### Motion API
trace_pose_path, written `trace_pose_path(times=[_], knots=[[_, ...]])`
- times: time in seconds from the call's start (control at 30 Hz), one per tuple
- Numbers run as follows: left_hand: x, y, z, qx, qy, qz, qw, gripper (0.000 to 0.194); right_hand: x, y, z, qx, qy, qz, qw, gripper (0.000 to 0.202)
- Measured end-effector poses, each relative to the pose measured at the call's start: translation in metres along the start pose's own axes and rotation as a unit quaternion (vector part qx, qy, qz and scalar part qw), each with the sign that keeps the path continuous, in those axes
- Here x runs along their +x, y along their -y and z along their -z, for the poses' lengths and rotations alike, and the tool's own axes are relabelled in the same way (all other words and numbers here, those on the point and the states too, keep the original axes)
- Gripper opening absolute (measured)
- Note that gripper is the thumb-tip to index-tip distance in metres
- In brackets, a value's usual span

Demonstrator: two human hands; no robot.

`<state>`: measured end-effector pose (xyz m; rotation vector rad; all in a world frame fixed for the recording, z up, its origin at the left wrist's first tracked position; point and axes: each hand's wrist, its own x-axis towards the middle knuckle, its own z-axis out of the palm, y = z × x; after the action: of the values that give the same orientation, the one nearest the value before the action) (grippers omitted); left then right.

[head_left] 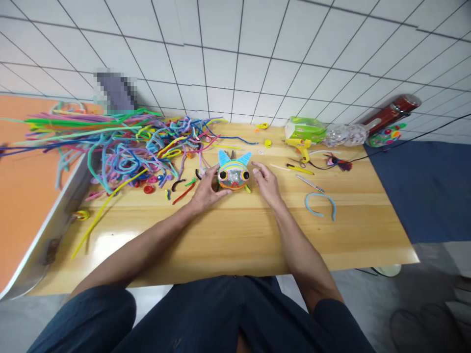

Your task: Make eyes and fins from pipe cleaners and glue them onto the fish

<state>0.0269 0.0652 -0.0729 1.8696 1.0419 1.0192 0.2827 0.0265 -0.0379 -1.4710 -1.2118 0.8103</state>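
A small pipe-cleaner animal (234, 177) sits on the wooden table, with two blue pointed ears, large yellow-rimmed black eyes and a glittery silver face. My left hand (207, 190) grips its left side, thumb at the front and fingers reaching up along the side. Just right of the animal, my right hand (267, 185) hovers with bent fingers somewhat apart and nothing visible in them. Short cut pieces of pipe cleaner, including a red one (183, 194), lie left of my left hand. A bent light-blue pipe cleaner (321, 197) lies right of my right hand.
A tangled heap of coloured pipe cleaners (128, 157) covers the table's left side. At the right lie a yellow glue gun (302, 148), a yellow pen-like tool (300, 169) and a slim silver tool (310, 183). A green package (305, 130) and red-brown flask (392, 113) rest by the tiled wall.
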Motion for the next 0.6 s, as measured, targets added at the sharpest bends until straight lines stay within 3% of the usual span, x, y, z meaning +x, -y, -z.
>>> trace_pose_path(times=[0.2,0.3,0.4,0.43,0.53,0.6], knots=[[0.002,0.006,-0.005,-0.020,0.010,-0.016,1.000,0.092,0.018,0.005,-0.009,0.010,-0.021,-0.020,1.000,0.025],[0.001,0.005,-0.008,-0.041,0.007,-0.005,0.999,0.096,0.031,0.008,0.003,0.052,-0.062,-0.044,0.996,0.027],[-0.001,-0.001,-0.008,-0.072,-0.006,0.009,0.997,0.100,0.041,0.020,0.047,0.119,-0.127,-0.054,0.983,0.035],[-0.001,-0.004,-0.006,-0.088,-0.018,0.019,0.996,0.099,0.041,0.026,0.068,0.207,-0.159,-0.064,0.963,0.035],[0.005,-0.013,0.009,-0.185,-0.092,0.059,0.977,0.074,0.022,0.042,0.128,0.385,-0.224,-0.052,0.893,0.027],[0.012,-0.026,0.027,-0.270,-0.165,0.080,0.945,0.061,-0.003,0.050,0.149,0.416,-0.240,-0.037,0.876,0.024]])
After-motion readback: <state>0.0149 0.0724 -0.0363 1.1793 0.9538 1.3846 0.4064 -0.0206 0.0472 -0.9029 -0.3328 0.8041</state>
